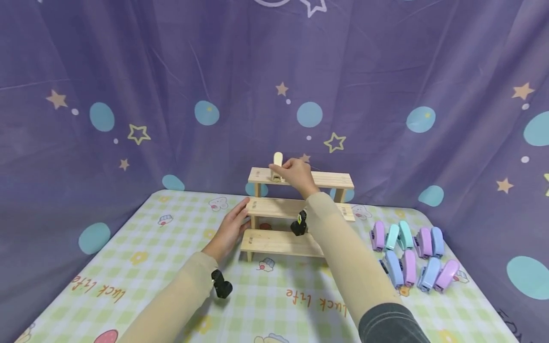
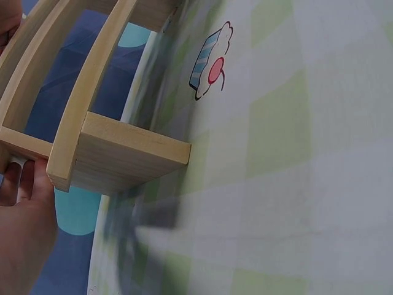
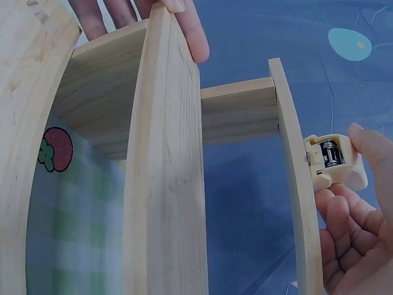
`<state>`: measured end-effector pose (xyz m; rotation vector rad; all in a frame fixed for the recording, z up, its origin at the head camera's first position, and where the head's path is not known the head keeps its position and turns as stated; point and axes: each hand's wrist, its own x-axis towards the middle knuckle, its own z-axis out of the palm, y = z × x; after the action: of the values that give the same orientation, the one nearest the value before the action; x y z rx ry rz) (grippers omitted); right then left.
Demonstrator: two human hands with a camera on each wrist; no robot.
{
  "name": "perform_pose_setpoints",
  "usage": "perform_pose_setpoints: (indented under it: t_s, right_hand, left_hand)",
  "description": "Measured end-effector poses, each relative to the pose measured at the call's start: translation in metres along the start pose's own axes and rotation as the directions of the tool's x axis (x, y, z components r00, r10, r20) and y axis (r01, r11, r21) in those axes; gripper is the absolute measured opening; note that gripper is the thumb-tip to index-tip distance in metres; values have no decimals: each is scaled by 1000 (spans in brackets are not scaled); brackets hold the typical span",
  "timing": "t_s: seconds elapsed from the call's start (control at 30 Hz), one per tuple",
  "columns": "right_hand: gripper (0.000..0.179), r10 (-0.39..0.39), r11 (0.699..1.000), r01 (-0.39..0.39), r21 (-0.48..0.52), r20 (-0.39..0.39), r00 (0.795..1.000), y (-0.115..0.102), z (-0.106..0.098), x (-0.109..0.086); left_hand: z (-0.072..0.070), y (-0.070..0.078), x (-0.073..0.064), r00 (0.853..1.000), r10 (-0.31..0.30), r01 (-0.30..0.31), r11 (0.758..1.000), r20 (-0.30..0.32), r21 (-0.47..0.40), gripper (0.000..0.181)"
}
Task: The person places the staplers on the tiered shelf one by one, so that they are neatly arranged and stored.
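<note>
A cream stapler (image 1: 278,158), dark coil (image 3: 331,153) showing, touches the wooden rack's top tier (image 1: 332,179), pinched by the right hand (image 1: 297,174); the left hand (image 1: 231,227) grips the middle tier's (image 1: 276,207) left edge. Top board extends rightward.

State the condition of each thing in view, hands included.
Shelf: standing on the cloth
Left hand: gripping the shelf's left end
Right hand: pinching the cream stapler
Cream stapler: held at the left part of the top board
Nine other staplers: unheld, in two rows right of the shelf
Cloth: spread out
Backdrop: hanging, creased
</note>
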<state>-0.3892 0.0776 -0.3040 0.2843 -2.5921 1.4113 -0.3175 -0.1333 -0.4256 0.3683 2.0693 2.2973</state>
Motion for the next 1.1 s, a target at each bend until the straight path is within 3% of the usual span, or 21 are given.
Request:
perform_pose_setpoints:
  t_s: [0.33,0.53,0.73,1.1]
  right_hand:
    - [55,4,999,-4,-48,-2,1000,-2,-1,2]
    - [48,7,999,-6,-47,8,1000,-3,-2,-3]
    - [52,-31,998,31,-52,7,1000,-2,-6,-7]
    - [41,-111,991,113,-75,33,993,7,-30,-14]
  left_hand:
    - [1,3,1,1000,-6,6,1000,-12,-10,51]
    - [1,2,-1,1000,-11,10,1000,-9,-9,51]
    - [2,2,-2,1000,-8,8,1000,-15,-19,51]
    - [1,2,-1,1000,-12,12,1000,-7,-4,51]
